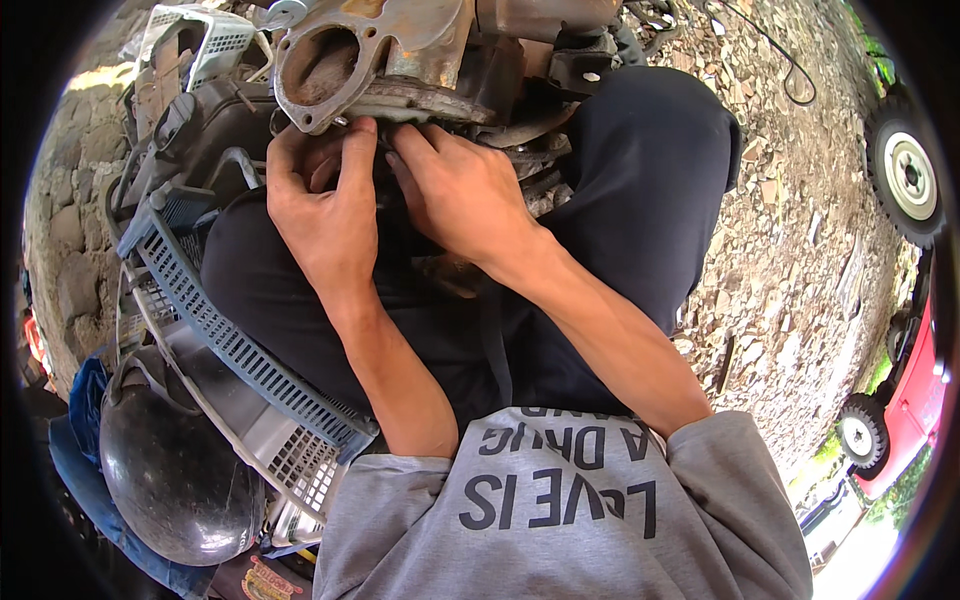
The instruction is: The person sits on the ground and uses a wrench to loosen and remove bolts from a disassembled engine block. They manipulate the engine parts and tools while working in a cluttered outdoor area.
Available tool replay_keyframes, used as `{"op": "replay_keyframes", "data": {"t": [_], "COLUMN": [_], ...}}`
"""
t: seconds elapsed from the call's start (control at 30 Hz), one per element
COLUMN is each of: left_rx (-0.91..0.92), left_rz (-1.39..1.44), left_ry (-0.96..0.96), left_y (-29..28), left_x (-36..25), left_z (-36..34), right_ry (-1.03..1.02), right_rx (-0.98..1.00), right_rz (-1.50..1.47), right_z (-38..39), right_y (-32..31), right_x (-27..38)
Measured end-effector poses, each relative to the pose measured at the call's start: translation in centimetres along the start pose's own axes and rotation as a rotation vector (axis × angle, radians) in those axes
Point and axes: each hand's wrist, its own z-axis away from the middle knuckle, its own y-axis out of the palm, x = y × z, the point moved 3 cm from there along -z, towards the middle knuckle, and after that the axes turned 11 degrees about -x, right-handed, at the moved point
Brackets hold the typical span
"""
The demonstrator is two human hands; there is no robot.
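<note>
Both the left hand (325, 220) and right hand (465, 190) are held just apart at the near edge of the far metal part (418, 42); grip cannot be told. They could be pinched if it tips.

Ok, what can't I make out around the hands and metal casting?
- Head view: whatever the left hand and right hand may grip, hidden by the hands and metal casting.
- Head view: the metal casting's underside, hidden by its rim and the hands.
- Head view: its far end, cut off by the upper edge.
</note>
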Motion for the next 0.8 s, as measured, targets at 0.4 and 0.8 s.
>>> {"op": "replay_keyframes", "data": {"t": [0.4, 0.8], "left_rx": [0.053, -0.012], "left_rz": [-0.067, 0.024], "left_ry": [0.033, -0.155], "left_y": [-0.8, -0.5], "left_x": [-0.4, -1.0], "left_z": [-0.2, 0.1], "right_ry": [-0.200, -0.081], "right_rx": [0.286, 0.282], "right_rz": [0.216, 0.226], "right_z": [-7.0, -3.1], "right_y": [-7.5, -6.0], "right_x": [6.7, 1.5]}}
